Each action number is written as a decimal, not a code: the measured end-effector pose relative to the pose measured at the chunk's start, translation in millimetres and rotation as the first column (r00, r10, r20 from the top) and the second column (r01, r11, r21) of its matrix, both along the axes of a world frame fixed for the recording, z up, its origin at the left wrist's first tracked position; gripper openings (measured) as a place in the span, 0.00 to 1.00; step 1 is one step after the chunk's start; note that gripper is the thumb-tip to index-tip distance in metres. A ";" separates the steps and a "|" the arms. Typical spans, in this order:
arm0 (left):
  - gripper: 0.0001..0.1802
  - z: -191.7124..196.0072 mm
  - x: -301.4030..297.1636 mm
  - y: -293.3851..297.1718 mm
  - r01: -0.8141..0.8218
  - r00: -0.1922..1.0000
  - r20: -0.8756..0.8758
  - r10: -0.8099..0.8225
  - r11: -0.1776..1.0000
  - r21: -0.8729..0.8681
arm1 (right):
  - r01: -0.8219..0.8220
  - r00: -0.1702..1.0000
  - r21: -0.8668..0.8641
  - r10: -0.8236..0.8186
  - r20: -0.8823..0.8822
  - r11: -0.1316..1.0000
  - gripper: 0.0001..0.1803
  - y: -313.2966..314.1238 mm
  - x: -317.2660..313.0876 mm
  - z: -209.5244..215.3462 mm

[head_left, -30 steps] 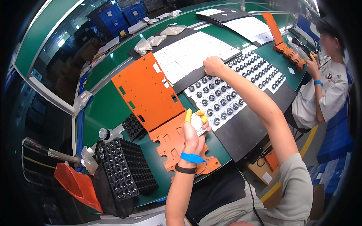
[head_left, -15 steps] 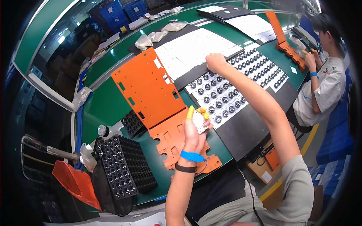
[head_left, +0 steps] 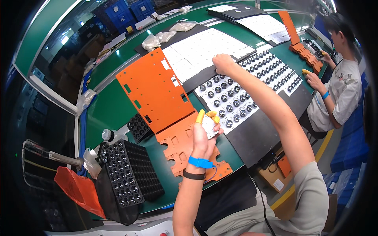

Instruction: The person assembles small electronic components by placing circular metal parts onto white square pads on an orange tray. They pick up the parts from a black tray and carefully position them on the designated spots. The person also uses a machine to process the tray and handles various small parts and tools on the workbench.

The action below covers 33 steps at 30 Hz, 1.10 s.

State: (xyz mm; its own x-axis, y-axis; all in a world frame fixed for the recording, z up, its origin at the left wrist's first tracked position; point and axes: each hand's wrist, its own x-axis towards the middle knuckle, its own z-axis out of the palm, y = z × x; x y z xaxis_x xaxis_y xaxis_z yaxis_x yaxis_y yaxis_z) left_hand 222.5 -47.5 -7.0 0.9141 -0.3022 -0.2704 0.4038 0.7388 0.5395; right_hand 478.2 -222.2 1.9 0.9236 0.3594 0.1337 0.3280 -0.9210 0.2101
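Observation:
My left hand (head_left: 204,133), with yellow finger cots, is closed on small white circuit boards (head_left: 210,125); how many is hidden. It hovers over the lower leaf of an orange hinged fixture (head_left: 179,149), whose upper leaf (head_left: 153,90) stands raised behind. My right hand (head_left: 224,64) is curled at the near edge of a large white panel (head_left: 204,49); its fingertips are hidden, so what they hold cannot be made out. Below that hand lies a white board sheet (head_left: 246,106) with rows of round black lens parts. A blue wrist strap (head_left: 200,163) circles my left wrist.
Black trays (head_left: 122,173) with round pockets are stacked at left, near a small bottle (head_left: 109,135) and an orange bag (head_left: 76,190). Plastic bags (head_left: 159,38) lie behind. At right a co-worker (head_left: 334,82) sits by another orange fixture (head_left: 305,57).
My right hand has shifted slightly left along the panel's edge. My left hand keeps its hold on the boards. The co-worker's hands have moved apart, one lifting a dark part.

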 end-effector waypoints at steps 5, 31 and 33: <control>0.19 -0.4 0.3 -1.2 0.002 1.000 0.009 -0.002 1.000 0.004 | 0.022 0.996 0.101 -0.031 0.082 0.995 0.10 -2.6 2.6 1.7; 0.20 -0.2 -0.8 -0.3 -0.014 1.000 -0.003 0.014 0.999 0.042 | -0.018 0.999 0.107 0.022 -0.034 0.994 0.08 -39.2 11.0 -6.3; 0.20 1.2 -0.4 -1.6 -0.006 1.000 -0.009 0.007 0.999 0.049 | -0.018 1.000 0.100 0.021 -0.023 0.995 0.08 -43.8 13.2 -6.7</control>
